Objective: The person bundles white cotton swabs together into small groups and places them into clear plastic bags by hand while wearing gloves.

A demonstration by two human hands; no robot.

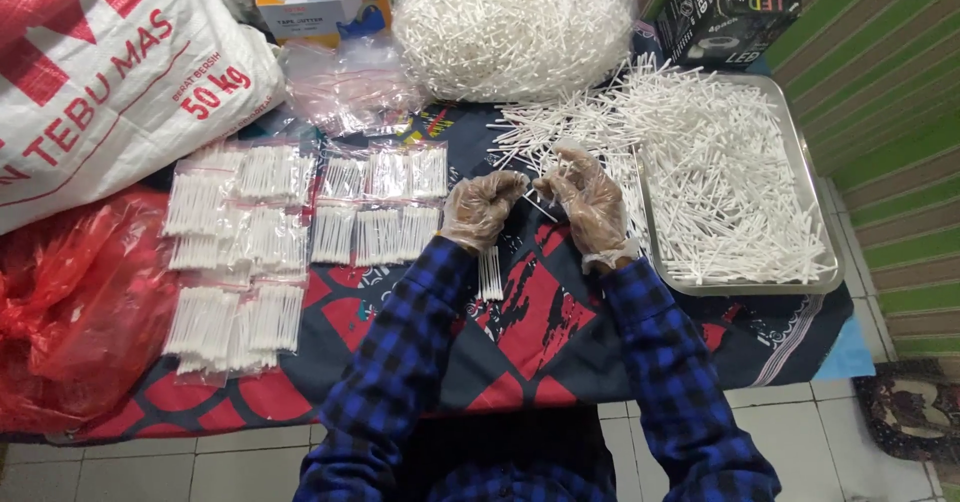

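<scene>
Both my hands wear thin clear plastic gloves. My left hand (pixel 482 209) is curled around a small bundle of white cotton swabs, whose lower ends (pixel 490 274) stick out below the fist. My right hand (pixel 588 200) pinches a single swab (pixel 540 205) beside the left hand. Loose cotton swabs (pixel 560 127) lie scattered on the patterned cloth (pixel 520 332) just beyond my hands. A metal tray (pixel 740 286) at the right is filled with more swabs. Small clear packets of swabs (pixel 375 207) lie in rows at the left.
A large clear bag of swabs (pixel 515 27) sits at the back. A white woven sack (pixel 110 72) and a red plastic bag (pixel 70 302) occupy the left. Empty clear bags (pixel 345 87) and cardboard boxes (pixel 735 7) stand behind. White floor tiles (pixel 830 442) lie below the cloth.
</scene>
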